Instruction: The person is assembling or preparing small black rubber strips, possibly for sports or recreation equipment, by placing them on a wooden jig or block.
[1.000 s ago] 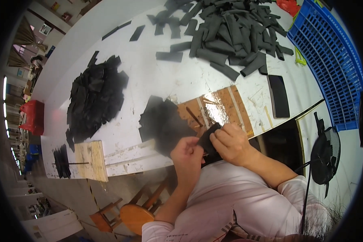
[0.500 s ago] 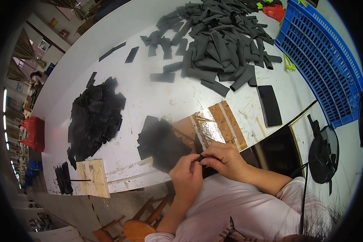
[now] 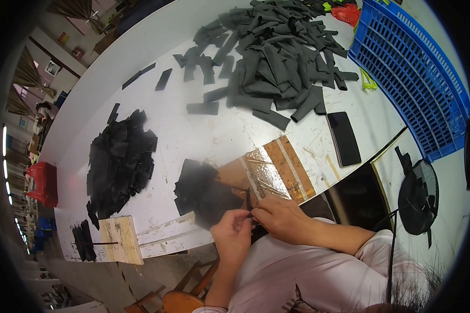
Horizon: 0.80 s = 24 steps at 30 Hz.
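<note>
My left hand (image 3: 232,231) and my right hand (image 3: 279,218) meet at the table's near edge, fingertips closed together. A small black piece of cloth (image 3: 248,200) shows at my right fingertips; its lower part is hidden by the fingers. Just beyond my left hand lies a heap of black cloth pieces (image 3: 201,189). Beside it, a brown board with strips of clear tape (image 3: 266,169) reaches under my right hand. Another heap of flat black pieces (image 3: 121,161) lies farther left. At the far side rises a big pile of dark grey cloth tubes (image 3: 277,68).
A dark phone (image 3: 343,139) lies right of the board. A blue plastic basket (image 3: 410,73) stands at the right, above a black mesh pouch (image 3: 419,201). At the left edge, a wooden block (image 3: 121,240) has a thin rod with black pieces (image 3: 83,241). A wooden chair (image 3: 185,300) stands below.
Both hands have moved slightly down and to the left in the picture. The black piece now sticks up beyond my right fingertips. The whole view has shifted a little.
</note>
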Each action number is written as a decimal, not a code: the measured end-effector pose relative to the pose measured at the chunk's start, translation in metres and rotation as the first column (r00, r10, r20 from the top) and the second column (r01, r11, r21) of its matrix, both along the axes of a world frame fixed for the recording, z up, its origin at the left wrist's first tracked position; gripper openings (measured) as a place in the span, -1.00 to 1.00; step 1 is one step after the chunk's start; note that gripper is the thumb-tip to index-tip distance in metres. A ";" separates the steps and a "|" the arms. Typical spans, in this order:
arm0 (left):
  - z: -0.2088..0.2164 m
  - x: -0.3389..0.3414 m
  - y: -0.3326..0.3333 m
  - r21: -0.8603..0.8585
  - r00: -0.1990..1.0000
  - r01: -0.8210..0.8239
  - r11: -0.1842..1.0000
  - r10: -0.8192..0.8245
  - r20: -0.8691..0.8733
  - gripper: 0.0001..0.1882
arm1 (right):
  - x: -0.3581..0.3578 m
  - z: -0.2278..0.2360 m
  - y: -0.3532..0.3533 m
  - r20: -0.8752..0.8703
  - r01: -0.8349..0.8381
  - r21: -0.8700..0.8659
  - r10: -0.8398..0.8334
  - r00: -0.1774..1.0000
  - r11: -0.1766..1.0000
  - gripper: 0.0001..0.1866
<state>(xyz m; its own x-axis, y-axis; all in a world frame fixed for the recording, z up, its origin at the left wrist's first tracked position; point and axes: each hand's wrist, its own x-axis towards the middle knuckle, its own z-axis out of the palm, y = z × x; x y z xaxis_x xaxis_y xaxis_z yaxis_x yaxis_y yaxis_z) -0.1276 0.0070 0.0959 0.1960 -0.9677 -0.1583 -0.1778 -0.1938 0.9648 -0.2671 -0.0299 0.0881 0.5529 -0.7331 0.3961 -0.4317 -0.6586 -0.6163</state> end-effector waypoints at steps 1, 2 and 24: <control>-0.003 -0.001 0.000 -0.003 0.999 -0.039 0.999 0.039 0.014 -0.89 | 0.001 0.000 0.000 -0.053 0.009 -0.028 -0.010 0.999 1.000 -0.83; -0.007 -0.002 0.000 -0.003 0.999 -0.035 0.999 0.035 0.014 -0.89 | 0.003 0.000 0.000 -0.053 0.013 -0.028 -0.014 0.998 1.000 -0.83; -0.015 -0.007 -0.012 -0.142 0.990 -0.137 0.980 0.139 0.006 -0.77 | -0.001 -0.009 -0.015 0.562 -0.593 0.803 -0.414 0.716 0.063 -0.88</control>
